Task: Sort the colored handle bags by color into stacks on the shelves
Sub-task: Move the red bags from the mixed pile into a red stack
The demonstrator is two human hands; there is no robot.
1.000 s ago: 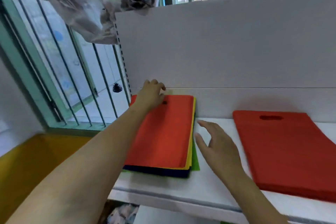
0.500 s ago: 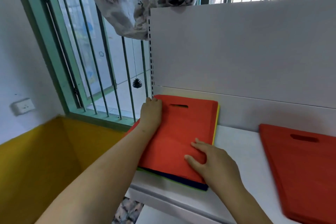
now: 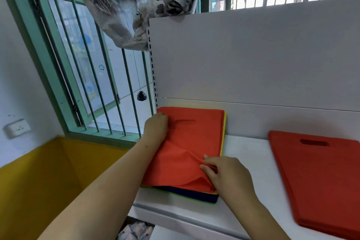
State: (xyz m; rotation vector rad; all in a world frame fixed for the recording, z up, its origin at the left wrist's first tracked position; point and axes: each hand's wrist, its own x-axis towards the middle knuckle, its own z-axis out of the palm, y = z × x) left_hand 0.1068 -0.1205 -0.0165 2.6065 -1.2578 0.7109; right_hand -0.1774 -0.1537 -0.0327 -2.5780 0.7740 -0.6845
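A pile of flat handle bags (image 3: 196,161) lies at the left end of a white shelf (image 3: 251,161), close up to the grey back board (image 3: 253,54). The top bag (image 3: 191,142) of the pile is red, and it has a long slot near its far edge for carrying. Under it you can see thin edges of other colors: a yellow bag (image 3: 224,132) peeks out on the right side, and a dark blue bag (image 3: 194,195) and a green bag (image 3: 200,200) peek out along the near edge. The left hand (image 3: 155,128) rests on the far left part of the red bag, near the slot, with its fingers bent down onto the cloth; you cannot tell if they grip it or just press on it. The right hand (image 3: 224,175) is at the near right corner of the pile. Its fingers (image 3: 207,165) are curled in and pinch the red cloth, so the bag is puckered into a fold and its near edge is lifted a little off the bags below. Well apart, on the right side of the same shelf, there is a second stack of red bags (image 3: 321,177), lying flat with a slot near its far edge. No hand touches that stack. To the left of the shelf there is a window with green bars (image 3: 78,64), a patterned curtain (image 3: 124,2) bunched up above it, a small pine cone (image 3: 141,96) that hangs on a string, a white wall socket (image 3: 17,128) and a yellow strip of wall (image 3: 48,181) low down.
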